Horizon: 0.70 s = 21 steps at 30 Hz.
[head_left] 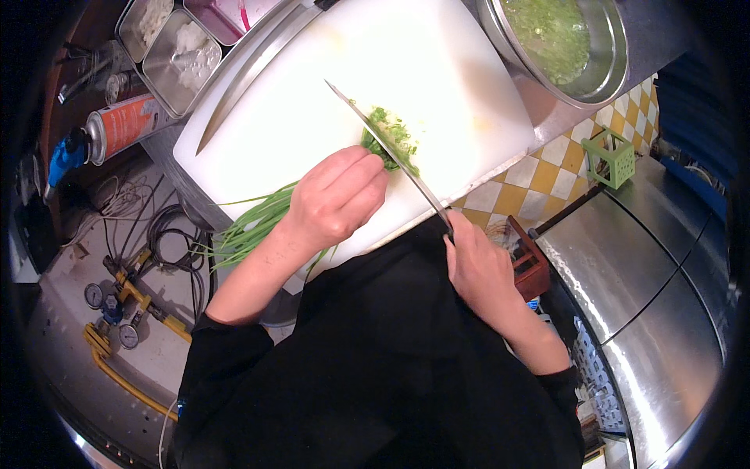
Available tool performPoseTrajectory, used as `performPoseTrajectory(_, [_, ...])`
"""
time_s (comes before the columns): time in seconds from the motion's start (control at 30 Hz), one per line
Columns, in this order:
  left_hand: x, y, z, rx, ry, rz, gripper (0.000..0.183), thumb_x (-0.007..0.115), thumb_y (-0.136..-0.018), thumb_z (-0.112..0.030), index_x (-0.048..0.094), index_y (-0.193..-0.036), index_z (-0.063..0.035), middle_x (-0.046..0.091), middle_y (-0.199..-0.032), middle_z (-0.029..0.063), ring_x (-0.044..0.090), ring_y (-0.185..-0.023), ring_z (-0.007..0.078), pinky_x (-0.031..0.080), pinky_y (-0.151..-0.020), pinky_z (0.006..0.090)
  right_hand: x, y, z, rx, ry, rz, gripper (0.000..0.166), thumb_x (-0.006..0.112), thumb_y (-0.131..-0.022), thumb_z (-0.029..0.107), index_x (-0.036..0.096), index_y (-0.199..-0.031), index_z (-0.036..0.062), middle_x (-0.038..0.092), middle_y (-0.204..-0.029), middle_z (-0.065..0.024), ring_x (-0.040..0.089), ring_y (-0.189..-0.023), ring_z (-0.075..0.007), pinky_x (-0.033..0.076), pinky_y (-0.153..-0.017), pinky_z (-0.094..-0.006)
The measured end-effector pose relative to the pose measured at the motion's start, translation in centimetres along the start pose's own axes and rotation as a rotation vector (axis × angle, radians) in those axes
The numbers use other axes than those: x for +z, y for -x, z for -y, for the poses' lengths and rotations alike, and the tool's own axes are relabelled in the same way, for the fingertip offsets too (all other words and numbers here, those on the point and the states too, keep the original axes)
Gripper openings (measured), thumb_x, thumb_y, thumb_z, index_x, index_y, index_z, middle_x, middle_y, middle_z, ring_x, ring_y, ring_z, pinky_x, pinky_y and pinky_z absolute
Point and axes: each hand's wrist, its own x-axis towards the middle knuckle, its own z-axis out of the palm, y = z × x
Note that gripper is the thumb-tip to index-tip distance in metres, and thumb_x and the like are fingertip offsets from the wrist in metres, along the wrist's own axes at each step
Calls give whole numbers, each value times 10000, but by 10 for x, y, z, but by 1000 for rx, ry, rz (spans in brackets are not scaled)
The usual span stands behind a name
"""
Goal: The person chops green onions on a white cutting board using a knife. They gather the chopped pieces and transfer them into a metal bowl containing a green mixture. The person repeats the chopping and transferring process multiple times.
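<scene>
My left hand [340, 196] is closed around a bunch of long green chives or thin scallions [258, 225] on a white cutting board [281, 123]. The long ends trail left under my wrist and over the board's edge. My right hand [477, 255] grips the handle of a kitchen knife [404, 167]. Its blade lies across the cut end of the bunch, close to my left fingers. Beyond the blade sits a small pile of chopped green rings [398, 132]. A second, longer knife [252, 79] rests along the board's left side.
Metal containers [190, 94] with white food stand at upper left, beside a spray can [126, 126]. A steel bowl [612, 64] with chopped greens is at upper right. A green box grater-like holder [618, 164] stands on a steel counter [627, 252]. Gas gauges [129, 336] are lower left.
</scene>
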Motion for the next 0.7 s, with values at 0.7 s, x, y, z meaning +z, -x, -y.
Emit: performPoseTrajectory(0.7, [1, 2, 3, 44, -20, -17, 192, 683, -615, -4, 623, -797, 17, 657, -906, 126, 664, -834, 263, 575, -696, 341, -27, 56, 7, 0, 49, 52, 451, 628, -888, 78, 511, -1319, 17, 531, -776, -107, 618, -587, -264, 516, -518, -375])
